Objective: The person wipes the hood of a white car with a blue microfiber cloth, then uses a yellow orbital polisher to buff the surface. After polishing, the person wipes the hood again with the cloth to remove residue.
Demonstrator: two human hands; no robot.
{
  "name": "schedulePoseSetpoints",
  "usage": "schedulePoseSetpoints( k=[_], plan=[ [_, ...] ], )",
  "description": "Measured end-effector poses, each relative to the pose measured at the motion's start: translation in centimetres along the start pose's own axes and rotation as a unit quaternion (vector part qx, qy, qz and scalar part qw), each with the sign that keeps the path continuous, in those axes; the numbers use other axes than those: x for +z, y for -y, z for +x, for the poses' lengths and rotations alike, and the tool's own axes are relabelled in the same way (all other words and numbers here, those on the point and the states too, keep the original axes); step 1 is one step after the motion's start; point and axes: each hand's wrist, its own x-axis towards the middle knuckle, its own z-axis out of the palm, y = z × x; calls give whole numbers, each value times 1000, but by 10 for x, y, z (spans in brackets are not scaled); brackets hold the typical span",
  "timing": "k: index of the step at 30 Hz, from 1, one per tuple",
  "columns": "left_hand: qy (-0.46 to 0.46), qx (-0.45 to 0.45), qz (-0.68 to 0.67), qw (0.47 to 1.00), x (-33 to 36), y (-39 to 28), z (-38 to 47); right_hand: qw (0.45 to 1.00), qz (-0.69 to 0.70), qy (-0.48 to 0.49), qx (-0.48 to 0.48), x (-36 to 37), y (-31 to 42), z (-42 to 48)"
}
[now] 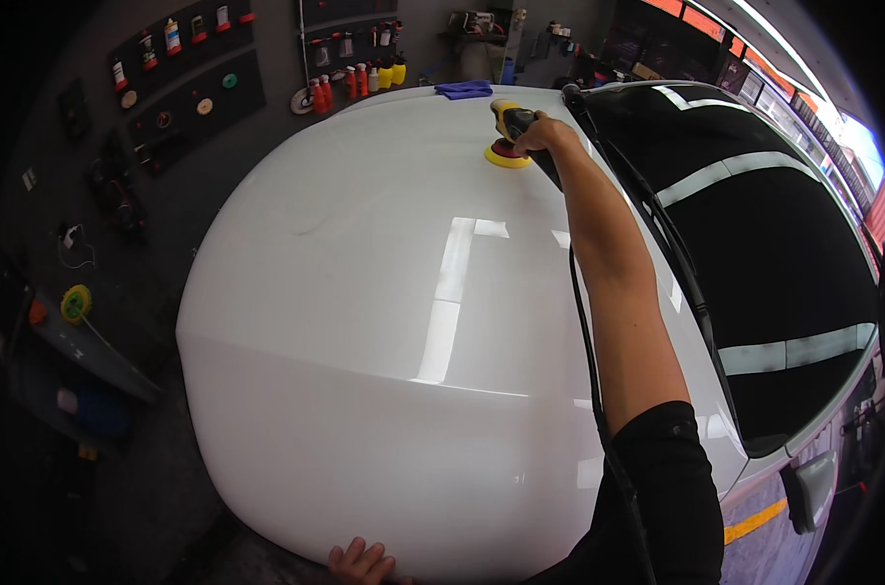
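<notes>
With my arm stretched far across the white car hood [318,285], my right hand [550,137] grips a black and yellow car polisher [514,119]. Its yellow foam pad [506,158] lies against the hood near the far side, by the windshield end. A black power cord [592,351] runs from the tool back along my arm and over my sleeve. My left hand [362,561] rests its fingers on the near edge of the hood, holding nothing; its lower part is cut off by the frame. A folded purple cloth [463,90] lies on the hood's far edge, beyond the polisher.
Right of my arm are the dark windshield [779,263], a wiper [680,252] and a side mirror [815,486]. Red spray bottles [321,95] and yellow bottles [391,73] stand by the far wall. A yellow-green round brush [76,303] is at left.
</notes>
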Motion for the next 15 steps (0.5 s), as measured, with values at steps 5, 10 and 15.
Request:
schedulePoseSetpoints(
  k=[5,10,15],
  plan=[
    [9,-4,21,1000,-1,-5,6,998,-20,-13,64,-16,-88,11],
    [27,-14,40,999,-7,-9,11,992,21,-34,120,-23,-139,29],
    [31,-17,46,998,-7,-9,6,989,27,-42,138,-25,-147,50]
  ],
)
